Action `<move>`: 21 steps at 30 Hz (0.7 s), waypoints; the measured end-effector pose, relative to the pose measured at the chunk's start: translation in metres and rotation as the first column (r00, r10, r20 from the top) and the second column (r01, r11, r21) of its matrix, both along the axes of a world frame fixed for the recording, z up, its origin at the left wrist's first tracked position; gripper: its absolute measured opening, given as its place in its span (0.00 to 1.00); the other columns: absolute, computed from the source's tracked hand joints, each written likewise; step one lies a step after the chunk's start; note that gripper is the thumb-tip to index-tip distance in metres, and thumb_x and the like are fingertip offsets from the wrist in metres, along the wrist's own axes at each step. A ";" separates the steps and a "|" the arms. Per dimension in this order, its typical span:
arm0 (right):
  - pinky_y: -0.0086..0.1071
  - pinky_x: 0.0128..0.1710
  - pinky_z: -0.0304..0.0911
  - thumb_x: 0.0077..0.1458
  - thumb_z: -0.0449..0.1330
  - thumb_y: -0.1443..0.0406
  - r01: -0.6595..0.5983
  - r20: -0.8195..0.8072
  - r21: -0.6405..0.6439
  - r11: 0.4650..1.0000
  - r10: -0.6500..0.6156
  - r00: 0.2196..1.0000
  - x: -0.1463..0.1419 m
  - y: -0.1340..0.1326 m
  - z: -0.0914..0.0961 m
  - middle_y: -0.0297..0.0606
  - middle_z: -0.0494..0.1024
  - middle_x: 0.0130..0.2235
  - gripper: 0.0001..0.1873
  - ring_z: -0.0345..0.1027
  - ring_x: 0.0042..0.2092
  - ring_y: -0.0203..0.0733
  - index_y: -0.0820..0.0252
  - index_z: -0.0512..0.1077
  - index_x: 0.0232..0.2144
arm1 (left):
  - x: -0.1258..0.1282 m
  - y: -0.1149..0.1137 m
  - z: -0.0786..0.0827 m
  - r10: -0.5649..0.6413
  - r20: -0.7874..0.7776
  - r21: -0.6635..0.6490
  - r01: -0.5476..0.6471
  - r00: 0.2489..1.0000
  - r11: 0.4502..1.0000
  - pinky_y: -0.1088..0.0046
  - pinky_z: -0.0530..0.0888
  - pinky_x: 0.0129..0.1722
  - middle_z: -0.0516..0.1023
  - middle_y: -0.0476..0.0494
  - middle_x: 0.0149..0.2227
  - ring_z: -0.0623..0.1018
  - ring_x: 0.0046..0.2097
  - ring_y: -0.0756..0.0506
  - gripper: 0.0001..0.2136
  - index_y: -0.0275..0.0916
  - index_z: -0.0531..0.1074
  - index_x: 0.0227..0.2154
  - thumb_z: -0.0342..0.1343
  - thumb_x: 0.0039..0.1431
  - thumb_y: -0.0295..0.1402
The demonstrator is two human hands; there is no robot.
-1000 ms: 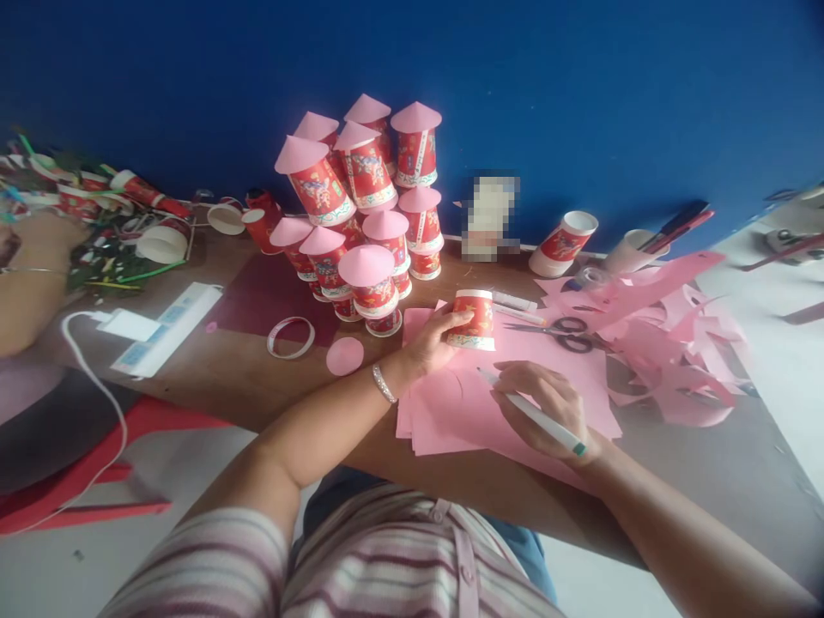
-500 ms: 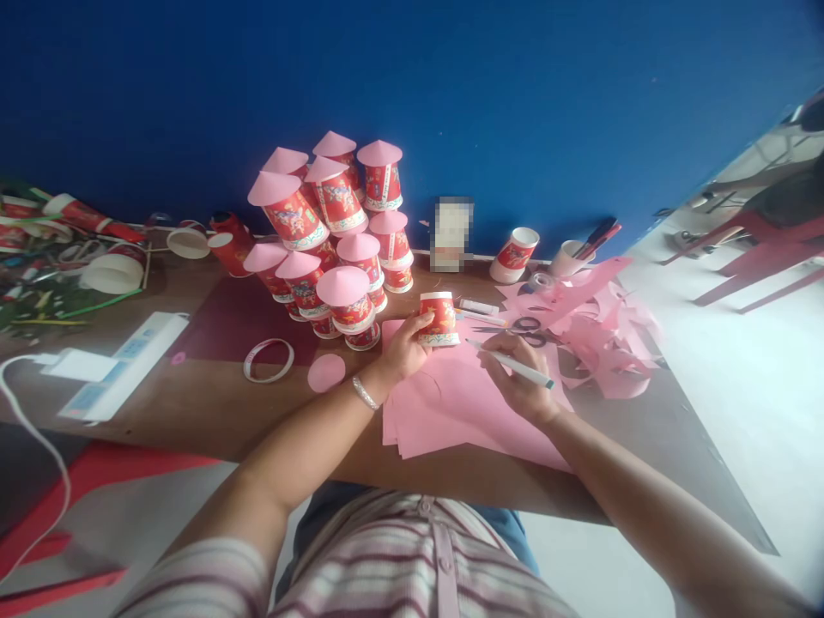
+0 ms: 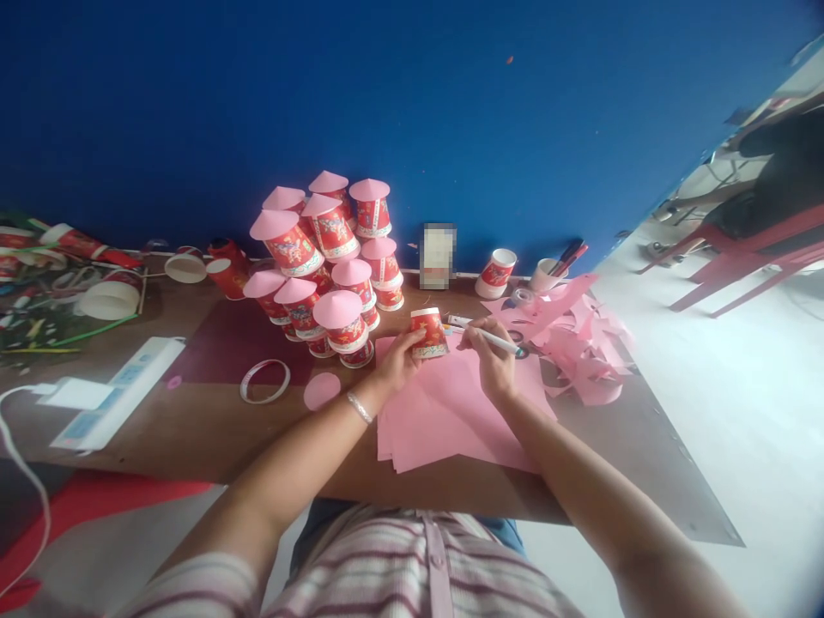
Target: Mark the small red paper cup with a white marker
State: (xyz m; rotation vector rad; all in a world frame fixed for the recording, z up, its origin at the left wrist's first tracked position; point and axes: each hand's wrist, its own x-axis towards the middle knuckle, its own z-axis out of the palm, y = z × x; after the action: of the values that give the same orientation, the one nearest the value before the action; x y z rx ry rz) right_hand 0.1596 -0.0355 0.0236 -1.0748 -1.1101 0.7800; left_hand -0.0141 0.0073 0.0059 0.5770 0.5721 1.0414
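Note:
My left hand (image 3: pixel 400 362) is wrapped round a red patterned paper cup (image 3: pixel 428 333), held upside down above pink paper sheets (image 3: pixel 444 421). In my right hand (image 3: pixel 494 359) is a white marker (image 3: pixel 500 342), its tip pointing left towards the cup and apart from it. Behind and left of the cup stand stacked red paper cups topped with pink paper cones (image 3: pixel 338 311). A pink paper disc (image 3: pixel 322 391) lies left of my left wrist. Scissors (image 3: pixel 520 343) lie beyond my right hand, partly hidden by it.
Pink paper scraps (image 3: pixel 592 343) are heaped at the right. Left are a white cup ring (image 3: pixel 265 381), a power strip (image 3: pixel 119 390) and a cluttered pile of cups and green strips (image 3: pixel 51 309). Along the blue wall stand a red cup (image 3: pixel 497 273) and a pen cup (image 3: pixel 547 275).
My view has tilted up and shifted slightly. The marker has come closer to the cup, and the cup leans a little more. Both hands keep their hold.

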 end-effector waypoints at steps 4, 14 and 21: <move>0.36 0.37 0.68 0.61 0.64 0.55 -0.013 -0.025 -0.055 0.998 0.011 1.000 0.004 -0.003 -0.013 0.29 0.74 0.28 0.11 0.71 0.31 0.38 0.55 0.71 0.34 | -0.003 -0.003 0.005 -0.061 -0.016 0.036 0.061 0.998 0.997 0.67 0.74 0.44 0.83 0.45 0.37 0.80 0.38 0.46 0.12 0.36 0.78 0.38 0.68 0.52 0.35; 0.35 0.36 0.68 0.60 0.66 0.54 -0.003 -0.078 -0.087 0.996 -0.003 0.997 0.024 0.009 -0.028 0.29 0.74 0.28 0.12 0.71 0.31 0.38 0.54 0.72 0.35 | -0.008 0.006 0.002 -0.014 -0.061 0.016 0.015 0.998 1.000 0.64 0.74 0.45 0.84 0.40 0.41 0.81 0.41 0.42 0.17 0.34 0.79 0.44 0.66 0.53 0.38; 0.33 0.34 0.68 0.59 0.68 0.53 -0.046 -0.194 -0.074 0.996 0.031 0.981 0.024 0.012 -0.028 0.28 0.72 0.28 0.14 0.68 0.29 0.35 0.55 0.71 0.34 | -0.010 0.006 0.002 -0.029 -0.084 0.028 0.031 0.996 0.999 0.66 0.74 0.43 0.84 0.41 0.39 0.82 0.40 0.42 0.18 0.35 0.78 0.44 0.67 0.53 0.38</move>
State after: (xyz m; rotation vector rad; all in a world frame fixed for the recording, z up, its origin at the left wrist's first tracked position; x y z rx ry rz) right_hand 0.1834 -0.0231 -0.0044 -1.0219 -0.9446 0.9445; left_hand -0.0237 0.0129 0.0079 0.6556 0.6207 1.0021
